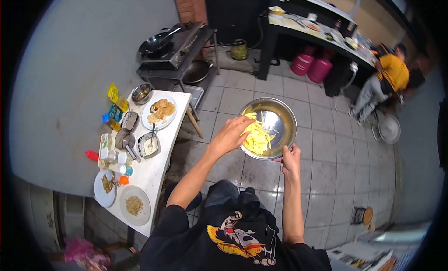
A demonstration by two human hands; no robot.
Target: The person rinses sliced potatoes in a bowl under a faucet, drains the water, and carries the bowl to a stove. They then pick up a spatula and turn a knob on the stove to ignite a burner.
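Observation:
A round steel bowl [284, 113] is held out over the floor in front of me, tilted. Thin yellow strips [255, 139], which look like cut potato, are heaped on its left side, and the bare shiny bottom shows on the right. My right hand [291, 160] grips the rim at the lower right, thumb on top. Over the left rim reaches my left hand [233, 134], its fingers apart and resting on the strips; the fingertips are partly hidden among them.
On my left a white table [175, 103] carries a plate of fried food [161, 111], a dish of white sauce [149, 145], jars and more plates. Behind it stands a stove [175, 51] with a wok [156, 44]. A person in yellow [394, 70] bends by the far counter [298, 26].

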